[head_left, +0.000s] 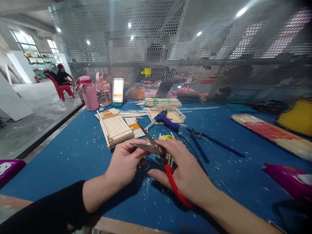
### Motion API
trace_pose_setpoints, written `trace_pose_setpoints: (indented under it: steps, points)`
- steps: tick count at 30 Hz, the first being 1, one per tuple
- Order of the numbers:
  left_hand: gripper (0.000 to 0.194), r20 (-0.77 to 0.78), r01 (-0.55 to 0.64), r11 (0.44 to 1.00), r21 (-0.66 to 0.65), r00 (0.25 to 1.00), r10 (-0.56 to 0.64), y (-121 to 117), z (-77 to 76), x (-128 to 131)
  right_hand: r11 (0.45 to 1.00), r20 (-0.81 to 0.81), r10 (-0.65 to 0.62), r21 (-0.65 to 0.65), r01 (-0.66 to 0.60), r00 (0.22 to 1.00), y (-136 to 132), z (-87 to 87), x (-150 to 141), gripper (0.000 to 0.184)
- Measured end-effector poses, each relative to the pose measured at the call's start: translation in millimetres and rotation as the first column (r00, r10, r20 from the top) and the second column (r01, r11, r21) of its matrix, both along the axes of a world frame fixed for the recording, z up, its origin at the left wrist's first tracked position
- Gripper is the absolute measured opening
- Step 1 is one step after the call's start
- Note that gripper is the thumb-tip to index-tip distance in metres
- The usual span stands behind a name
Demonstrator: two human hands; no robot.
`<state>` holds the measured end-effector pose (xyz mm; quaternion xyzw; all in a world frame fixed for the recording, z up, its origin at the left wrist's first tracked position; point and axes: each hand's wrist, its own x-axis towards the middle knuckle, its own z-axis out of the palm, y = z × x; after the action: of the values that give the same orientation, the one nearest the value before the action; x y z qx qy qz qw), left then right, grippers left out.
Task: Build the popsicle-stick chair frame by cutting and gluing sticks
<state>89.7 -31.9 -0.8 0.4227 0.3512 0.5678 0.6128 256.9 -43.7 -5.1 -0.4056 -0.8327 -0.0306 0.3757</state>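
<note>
My right hand (188,170) grips scissors (156,149) with red handles. Their dark blades stand apart and point to the left. My left hand (123,164) is closed in a pinch right at the blades, and its fingertips are partly covered by the lower blade. What it pinches is too small and hidden to name. Just beyond my left hand lies a small bed-like frame of pale wooden sticks (115,126). Behind my right hand a yellow curved piece (168,137) and some short sticks show in part.
A blue glue gun (168,122) rests by a stick tray (179,115); blue-handled pliers (215,143) lie to its right. Bagged sticks (273,133) lie at right. A pink flask (89,94) and a bottle (103,92) stand at back left, before a perforated metal screen (102,48).
</note>
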Motion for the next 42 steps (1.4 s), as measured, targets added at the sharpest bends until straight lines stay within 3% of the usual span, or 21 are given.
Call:
trace_pose_setpoints:
  steps: [16, 23, 31, 42]
  points:
    - [0.016, 0.018, 0.102, 0.993, -0.051, 0.995, -0.101, -0.8, -0.1, 0.1, 1.000, 0.007, 0.006, 0.002, -0.006, 1.000, -1.5, -2.3, -1.3, 0.057]
    - [0.010, -0.001, 0.148, 0.987, -0.054, 0.989, -0.149, -4.0, 10.5, -0.1, 1.000, 0.003, -0.004, -0.005, 0.004, 1.000, -3.1, 2.3, 0.1, 0.060]
    - [0.011, -0.058, 0.109, 0.991, 0.079, 0.993, -0.104, -3.2, 8.0, -1.5, 0.998, -0.056, 0.003, -0.069, -0.007, 0.998, -5.8, 3.7, -1.5, 0.053]
    - [0.010, -0.086, 0.078, 0.997, 0.029, 0.993, -0.075, -5.3, 10.9, -0.6, 0.998, -0.051, -0.011, -0.066, 0.008, 0.999, -6.6, 4.2, -0.7, 0.039]
